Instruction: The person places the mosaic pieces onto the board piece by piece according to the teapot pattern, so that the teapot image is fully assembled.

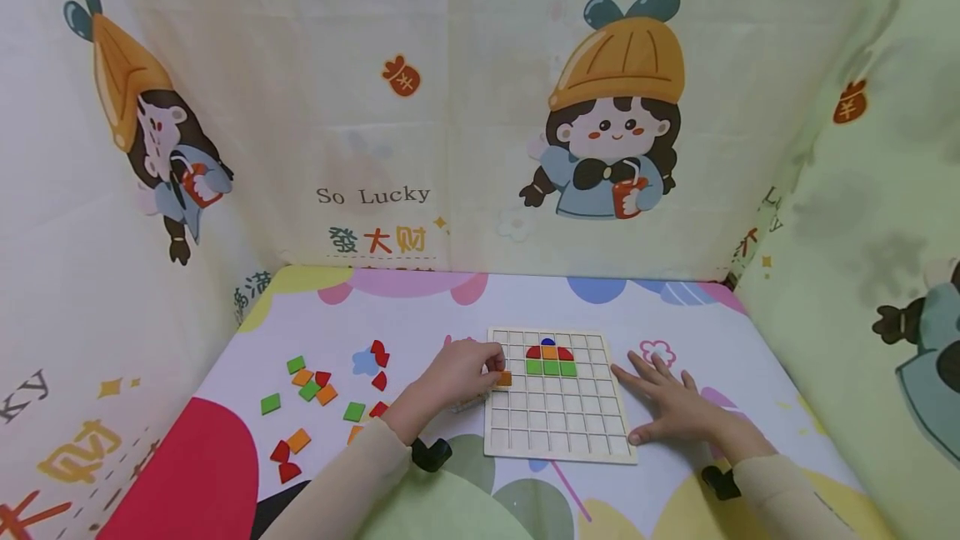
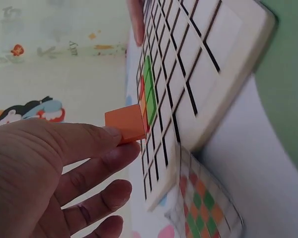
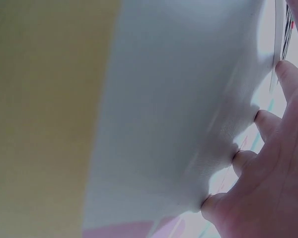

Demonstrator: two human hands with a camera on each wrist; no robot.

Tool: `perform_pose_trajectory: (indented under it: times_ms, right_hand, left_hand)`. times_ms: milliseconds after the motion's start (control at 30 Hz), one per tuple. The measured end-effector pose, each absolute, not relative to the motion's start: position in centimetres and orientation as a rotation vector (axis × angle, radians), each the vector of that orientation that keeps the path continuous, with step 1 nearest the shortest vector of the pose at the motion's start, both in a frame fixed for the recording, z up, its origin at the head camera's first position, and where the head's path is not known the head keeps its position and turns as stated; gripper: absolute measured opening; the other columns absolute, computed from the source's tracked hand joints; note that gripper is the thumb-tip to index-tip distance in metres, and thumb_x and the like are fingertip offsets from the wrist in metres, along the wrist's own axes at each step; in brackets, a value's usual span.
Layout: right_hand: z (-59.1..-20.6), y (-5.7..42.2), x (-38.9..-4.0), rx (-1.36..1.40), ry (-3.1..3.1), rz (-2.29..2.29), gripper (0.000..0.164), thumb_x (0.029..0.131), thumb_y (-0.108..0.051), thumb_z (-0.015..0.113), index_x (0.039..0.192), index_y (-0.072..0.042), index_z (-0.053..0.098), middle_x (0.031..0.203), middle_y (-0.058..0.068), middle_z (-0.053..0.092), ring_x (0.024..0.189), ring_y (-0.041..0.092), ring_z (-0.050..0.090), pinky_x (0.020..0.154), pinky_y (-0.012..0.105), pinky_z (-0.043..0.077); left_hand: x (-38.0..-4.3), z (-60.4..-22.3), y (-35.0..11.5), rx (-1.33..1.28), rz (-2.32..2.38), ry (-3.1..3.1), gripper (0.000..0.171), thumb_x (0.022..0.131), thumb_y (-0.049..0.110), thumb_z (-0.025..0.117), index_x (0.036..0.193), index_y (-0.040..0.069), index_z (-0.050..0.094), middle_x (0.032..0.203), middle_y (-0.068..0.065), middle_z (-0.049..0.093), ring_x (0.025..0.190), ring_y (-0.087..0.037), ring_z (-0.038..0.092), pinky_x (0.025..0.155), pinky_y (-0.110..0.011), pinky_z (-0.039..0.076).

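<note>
An orange square tile (image 1: 506,378) is pinched between the thumb and forefinger of my left hand (image 1: 459,373), over the left edge of a pale gridded board (image 1: 555,421). In the left wrist view the held tile (image 2: 123,124) is tilted, its other fingers loosely bent below. On the board, a row of green squares (image 1: 551,367) lies under an orange square (image 1: 550,352) flanked by red curved pieces (image 1: 533,352), with a blue piece (image 1: 547,342) on top. My right hand (image 1: 678,407) rests spread on the table, its thumb and forefinger at the board's right edge.
Loose green, orange and red pieces (image 1: 308,390) lie scattered on the left of the table. Beside the board, partly under my left hand, is a clear-edged card (image 2: 206,210) with a coloured tile pattern. Printed cloth walls (image 1: 480,107) stand around the table.
</note>
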State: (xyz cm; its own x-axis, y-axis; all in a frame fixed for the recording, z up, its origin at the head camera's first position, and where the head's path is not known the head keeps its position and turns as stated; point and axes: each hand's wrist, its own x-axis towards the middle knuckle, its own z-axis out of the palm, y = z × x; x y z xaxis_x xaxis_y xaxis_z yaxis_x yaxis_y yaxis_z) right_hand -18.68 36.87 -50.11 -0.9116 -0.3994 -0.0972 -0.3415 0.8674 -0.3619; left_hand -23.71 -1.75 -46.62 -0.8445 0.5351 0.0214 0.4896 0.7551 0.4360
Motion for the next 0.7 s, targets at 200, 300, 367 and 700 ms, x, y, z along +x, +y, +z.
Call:
perform_pose_trajectory:
  times_ms: [200,300,367,700]
  right_hand:
    - [-50.1,36.8,-18.7,-0.577,2.876,-0.514,0.108,0.071,-0.066,0.083,0.160,-0.024,0.039,0.168,0.026,0.021,0.149,0.065,0.008,0.103,0.090,0.006]
    - [-50.1,36.8,-18.6,-0.577,2.876,-0.519,0.108,0.071,-0.067,0.083,0.160,-0.024,0.039,0.168,0.027,0.020,0.149,0.065,0.008,0.102,0.090,0.007]
    - [-50.1,36.9,-18.5,-0.574,2.878,-0.522,0.108,0.071,-0.067,0.083,0.160,-0.024,0.039,0.168,0.026,0.020,0.150,0.064,0.008,0.102,0.090,0.006]
    - [-50.0,36.8,-18.6,-0.581,2.877,-0.517,0.108,0.071,-0.066,0.083,0.160,-0.024,0.039,0.168,0.027,0.020,0.149,0.065,0.008,0.102,0.090,0.006]
  left_hand:
    - [-23.8,-46.7,0.8,0.874,0.681,2.825,0.006,0.095,0.024,0.073,0.095,0.025,0.067,0.085,0.016,0.067,0.079,-0.007,0.056,0.077,-0.026,0.048]
    - [-23.9,-46.8,1.8,0.876,0.663,2.829,0.007,0.094,0.025,0.074,0.096,0.025,0.067,0.086,0.014,0.068,0.079,-0.008,0.056,0.075,-0.024,0.050]
    - [-23.9,-46.9,2.3,0.871,0.652,2.835,0.008,0.094,0.026,0.075,0.096,0.025,0.067,0.086,0.013,0.068,0.079,-0.008,0.055,0.075,-0.024,0.050]
    - [-24.1,-48.1,3.6,0.899,0.609,2.888,0.005,0.096,0.026,0.072,0.096,0.023,0.068,0.078,0.014,0.062,0.074,-0.008,0.053,0.071,-0.022,0.046]
